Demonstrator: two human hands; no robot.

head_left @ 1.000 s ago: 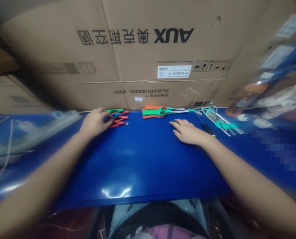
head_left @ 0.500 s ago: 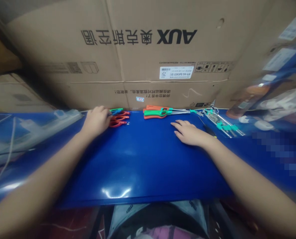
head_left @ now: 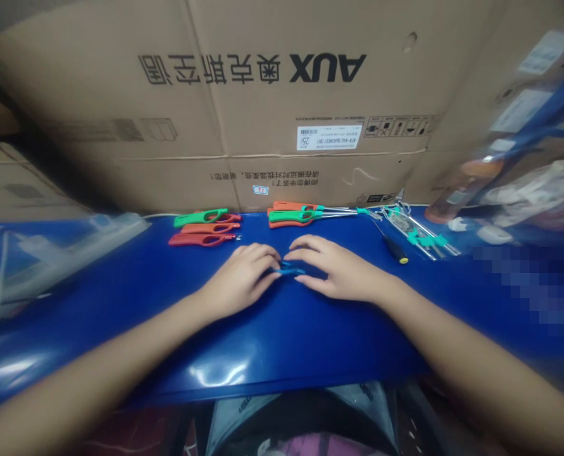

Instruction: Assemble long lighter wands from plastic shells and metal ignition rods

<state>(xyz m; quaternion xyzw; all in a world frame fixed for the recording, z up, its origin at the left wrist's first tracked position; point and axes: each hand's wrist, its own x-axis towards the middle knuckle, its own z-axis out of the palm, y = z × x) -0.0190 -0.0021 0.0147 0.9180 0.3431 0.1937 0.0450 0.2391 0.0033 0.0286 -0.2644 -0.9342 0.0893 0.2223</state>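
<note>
My left hand (head_left: 244,278) is closed on a blue lighter handle (head_left: 291,270) above the middle of the table. Most of the handle is hidden in the fingers; its looped end sticks out to the right. My right hand (head_left: 338,269) reaches around that end with thumb and fingers apart; whether they touch it I cannot tell. Behind my left hand lie a green lighter handle (head_left: 194,218) and two red-orange lighter handles (head_left: 194,239), without metal tubes. Several green and orange lighters (head_left: 291,217) with metal tubes lie against the carton.
A large cardboard carton (head_left: 253,126) stands along the back edge of the blue table (head_left: 272,335). To the right lie a dark screwdriver (head_left: 395,250), metal tubes with teal ends (head_left: 426,239) and an orange-capped bottle (head_left: 462,190). A clear plastic bag (head_left: 63,259) rests at the left.
My left hand has brought the blue lighter handle from the row at the left towards the middle and nearer me. My right hand has moved left to meet it.
</note>
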